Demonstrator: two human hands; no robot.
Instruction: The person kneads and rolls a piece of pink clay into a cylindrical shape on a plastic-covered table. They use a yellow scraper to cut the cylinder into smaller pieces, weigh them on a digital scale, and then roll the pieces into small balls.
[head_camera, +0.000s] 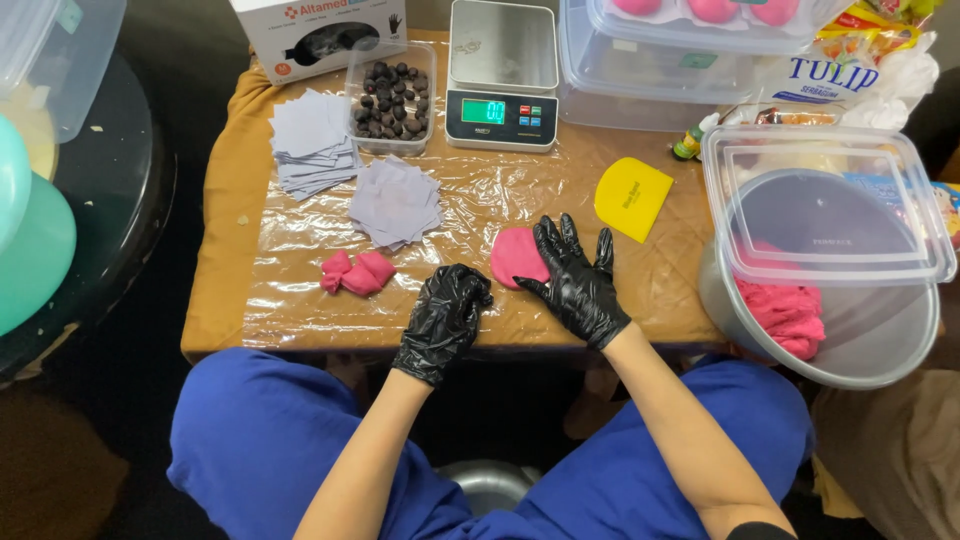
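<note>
Both my hands wear black gloves. My right hand (575, 280) lies flat with fingers spread, its thumb side touching a flattened pink dough disc (516, 256) on the plastic-covered table (300, 300). My left hand (448, 312) rests curled into a loose fist just left of the disc, near the table's front edge; whether it holds anything is hidden. A lump of pink dough (357, 272) lies further left.
Two piles of grey paper squares (394, 201) (312, 141), a clear tub of dark balls (392, 98), a digital scale (502, 78), a yellow scraper (631, 196), a lidded bowl of pink dough (800, 318), stacked clear containers (660, 60) and a glove box (318, 35).
</note>
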